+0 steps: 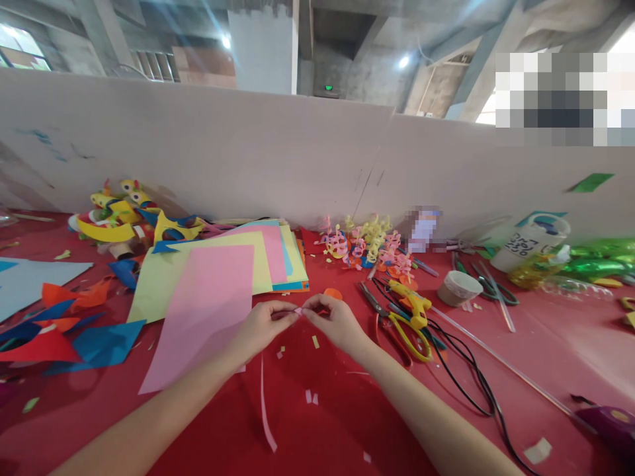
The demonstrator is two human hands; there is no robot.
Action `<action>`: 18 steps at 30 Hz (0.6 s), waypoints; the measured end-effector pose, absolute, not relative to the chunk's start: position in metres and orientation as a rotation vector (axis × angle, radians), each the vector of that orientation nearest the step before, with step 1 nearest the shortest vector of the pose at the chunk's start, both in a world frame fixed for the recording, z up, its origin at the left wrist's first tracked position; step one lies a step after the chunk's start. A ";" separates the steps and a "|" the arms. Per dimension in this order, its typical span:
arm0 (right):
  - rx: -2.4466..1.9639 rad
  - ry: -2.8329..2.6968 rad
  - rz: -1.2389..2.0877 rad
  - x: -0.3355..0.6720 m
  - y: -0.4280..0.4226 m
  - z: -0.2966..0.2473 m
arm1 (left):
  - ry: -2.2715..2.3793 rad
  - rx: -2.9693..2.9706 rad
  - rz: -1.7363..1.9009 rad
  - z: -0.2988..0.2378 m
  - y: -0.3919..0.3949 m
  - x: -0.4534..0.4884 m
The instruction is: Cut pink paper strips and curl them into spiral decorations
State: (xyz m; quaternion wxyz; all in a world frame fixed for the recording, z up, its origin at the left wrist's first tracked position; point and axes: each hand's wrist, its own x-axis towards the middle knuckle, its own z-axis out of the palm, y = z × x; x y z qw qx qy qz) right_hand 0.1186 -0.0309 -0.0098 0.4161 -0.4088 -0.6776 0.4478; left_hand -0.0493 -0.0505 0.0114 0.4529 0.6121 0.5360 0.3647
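My left hand (268, 326) and my right hand (337, 322) meet above the red table, each with thumb and fingers pinched. Between the fingertips shows a small piece of pink paper (298, 311), gripped from both sides. Below my left hand a narrow pink paper strip (265, 410) runs downward; whether it joins the pinched piece is hidden. A pink sheet (208, 304) lies left of my left hand on yellow and blue sheets. Just beyond my right hand is an orange paper disc (333, 293).
Scissors (380, 311) and a yellow glue gun (411, 304) with a black cable lie right of my right hand. A paper cup (460, 288) stands farther right. Curled paper pieces (372, 241) sit at the back, cut coloured paper (106, 344) at left. A white partition (238, 145) closes the far side.
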 end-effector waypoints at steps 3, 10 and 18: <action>-1.004 -1.704 1.149 0.120 -0.028 -0.013 | 1.299 1.511 0.899 0.010 -0.050 -0.051; -1.077 -1.740 1.130 0.126 -0.023 -0.013 | 1.303 1.561 0.856 0.012 -0.049 -0.051; -1.104 -1.847 1.266 0.128 -0.025 -0.006 | 1.303 1.603 0.807 0.009 -0.049 -0.051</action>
